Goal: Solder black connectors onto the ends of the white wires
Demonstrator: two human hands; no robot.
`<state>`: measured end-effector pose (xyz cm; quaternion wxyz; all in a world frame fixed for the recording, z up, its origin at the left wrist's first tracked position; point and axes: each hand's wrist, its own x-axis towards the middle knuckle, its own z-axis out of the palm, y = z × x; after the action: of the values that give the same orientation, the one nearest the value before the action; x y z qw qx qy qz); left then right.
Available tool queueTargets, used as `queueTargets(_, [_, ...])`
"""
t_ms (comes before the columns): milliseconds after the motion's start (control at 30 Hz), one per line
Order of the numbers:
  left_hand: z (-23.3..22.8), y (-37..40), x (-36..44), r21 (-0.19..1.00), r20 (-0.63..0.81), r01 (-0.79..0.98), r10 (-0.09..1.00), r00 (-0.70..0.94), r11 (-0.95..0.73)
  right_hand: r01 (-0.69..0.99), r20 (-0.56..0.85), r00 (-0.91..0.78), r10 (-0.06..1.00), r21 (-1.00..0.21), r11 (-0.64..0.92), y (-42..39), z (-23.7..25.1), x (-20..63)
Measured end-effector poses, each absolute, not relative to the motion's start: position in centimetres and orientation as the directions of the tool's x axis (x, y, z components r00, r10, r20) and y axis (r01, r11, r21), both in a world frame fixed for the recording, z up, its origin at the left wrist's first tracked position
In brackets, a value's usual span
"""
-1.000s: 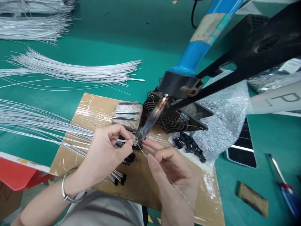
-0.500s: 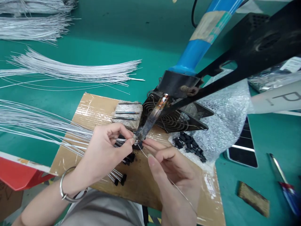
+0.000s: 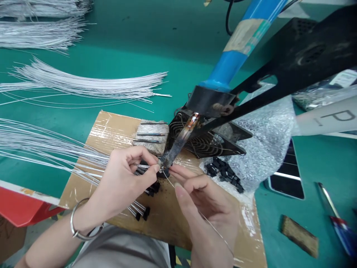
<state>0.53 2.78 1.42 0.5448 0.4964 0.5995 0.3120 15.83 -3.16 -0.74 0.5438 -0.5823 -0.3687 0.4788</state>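
The left hand's (image 3: 125, 186) thumb and index fingers are closing together on a small part (image 3: 161, 169), mostly hidden, beside the soldering iron's (image 3: 182, 140) tip. The right hand (image 3: 208, 208) is pinching a thin wire (image 3: 169, 180), its far end pointing toward that tip. Black connectors (image 3: 145, 213) are lying near, on the cardboard (image 3: 103, 128).

One left hand (image 3: 129, 182), one right hand (image 3: 208, 204), one soldering iron (image 3: 230, 69), one thin wire (image 3: 169, 181), one fan (image 3: 208, 144), one phone (image 3: 287, 182), one brown block (image 3: 299, 236), three metal tips (image 3: 151, 134), four white wire bundles (image 3: 97, 83); the heaped black connectors (image 3: 224, 173) overlap too much to count.
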Motion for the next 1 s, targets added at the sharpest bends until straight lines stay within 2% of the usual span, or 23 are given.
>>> queueTargets(400, [1.32,2.81,0.38,0.913,-0.339,0.269,0.938,0.08,0.307,-0.093,-0.185,0.275,0.944,-0.982,-0.165,-3.26,-0.76,15.61])
queueTargets(567, [1.24,2.9,0.53,0.915,-0.33,0.272,0.94,0.087,0.297,-0.094,-0.151,0.253,0.956,-0.987,-0.131,-3.22,-1.13,15.87])
queueTargets(800, [1.45,2.84,0.6,0.916,-0.333,0.267,0.939,0.091,0.299,-0.113,-0.219,0.295,0.93,-0.975,-0.193,-3.27,-0.42,15.44])
queueTargets(1000, [1.42,2.82,0.61,0.914,-0.326,0.281,0.941,0.086,0.291,-0.084,-0.194,0.295,0.935,-0.981,-0.177,-3.32,-0.34,15.39])
